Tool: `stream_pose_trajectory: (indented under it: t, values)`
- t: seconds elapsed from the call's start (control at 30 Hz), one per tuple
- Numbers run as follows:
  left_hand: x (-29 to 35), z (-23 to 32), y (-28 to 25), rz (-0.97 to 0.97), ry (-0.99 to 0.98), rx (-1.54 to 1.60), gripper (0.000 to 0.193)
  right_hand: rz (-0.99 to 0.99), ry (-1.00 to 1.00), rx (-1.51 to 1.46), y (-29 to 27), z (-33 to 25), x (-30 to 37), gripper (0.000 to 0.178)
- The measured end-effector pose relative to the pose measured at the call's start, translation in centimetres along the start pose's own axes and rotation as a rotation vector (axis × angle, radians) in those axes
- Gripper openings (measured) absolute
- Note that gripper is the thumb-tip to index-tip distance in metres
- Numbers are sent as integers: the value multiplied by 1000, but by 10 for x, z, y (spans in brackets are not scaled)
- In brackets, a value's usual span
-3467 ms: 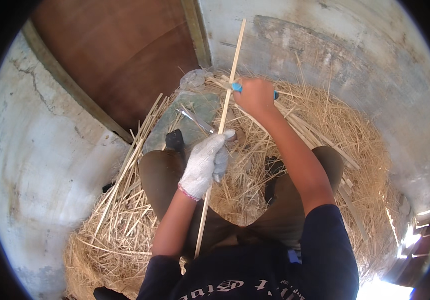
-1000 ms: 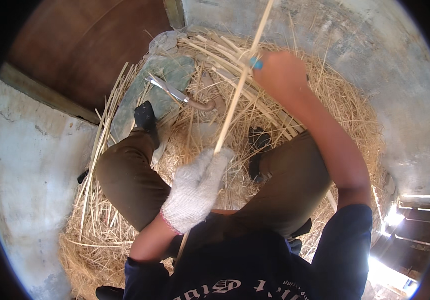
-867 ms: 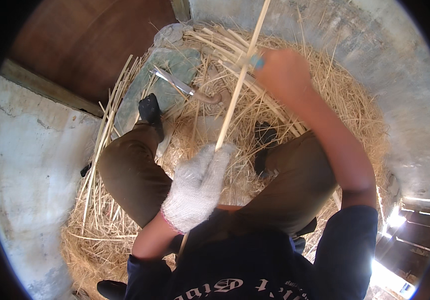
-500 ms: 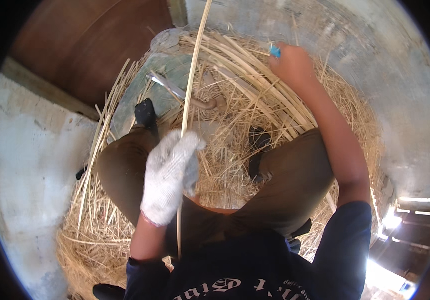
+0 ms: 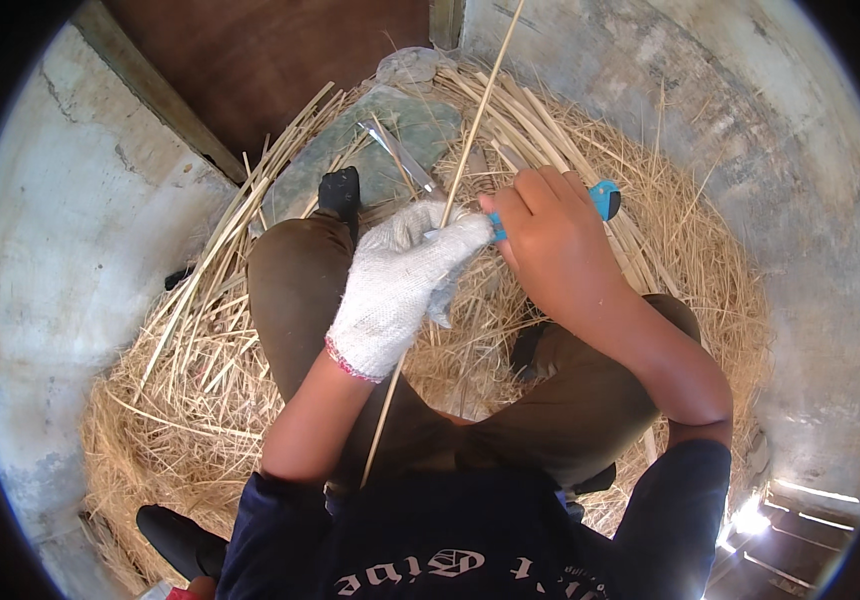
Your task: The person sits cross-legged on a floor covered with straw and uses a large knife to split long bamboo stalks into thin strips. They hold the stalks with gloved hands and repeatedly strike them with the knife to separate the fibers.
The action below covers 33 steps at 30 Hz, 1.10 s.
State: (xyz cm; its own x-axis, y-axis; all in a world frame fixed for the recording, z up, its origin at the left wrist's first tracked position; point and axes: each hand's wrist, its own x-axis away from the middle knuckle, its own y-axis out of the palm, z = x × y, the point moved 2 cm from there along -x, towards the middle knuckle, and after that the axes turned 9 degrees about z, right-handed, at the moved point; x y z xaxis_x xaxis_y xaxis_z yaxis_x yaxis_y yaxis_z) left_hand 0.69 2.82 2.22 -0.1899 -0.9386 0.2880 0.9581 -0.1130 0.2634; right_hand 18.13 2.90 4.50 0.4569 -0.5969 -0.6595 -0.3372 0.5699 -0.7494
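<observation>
In front of me, my left hand (image 5: pixel 395 275), in a white knit glove, is closed around a long thin bamboo strip (image 5: pixel 485 95). The strip slants from the top of the view down past my wrist toward my lap. My right hand (image 5: pixel 555 235) is bare and wraps around a blue-handled cutter knife (image 5: pixel 606 198). Its front end meets the gloved thumb and fingers beside the strip. The blade is hidden there, so I cannot tell whether it touches the strip.
Split bamboo strips (image 5: pixel 540 125) lie along the far right and more strips (image 5: pixel 250 225) along the left. A large metal blade (image 5: pixel 400 155) rests on a greenish stone slab (image 5: pixel 300 165). Shavings (image 5: pixel 150 430) surround my crossed legs. Concrete walls (image 5: pixel 800 190) and a brown panel (image 5: pixel 270 60) stand close by.
My right hand has come from the far right, bringing the cutter knife to the gloved hand. My left hand and the strip have moved right and a little farther away.
</observation>
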Motion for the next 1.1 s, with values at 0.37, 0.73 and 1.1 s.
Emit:
stream_pose_trajectory:
  t: [0.37,0.73,1.1]
  values:
    - [3,1,-4,39,10,-19,22,103,-13,96,0,27,-1,17]
    - [6,4,-23,59,-48,18,18,142,688,-147,-3,87,6,26]
    - [11,5,-7,76,-20,-196,32,70,590,-374,4,70,-1,19]
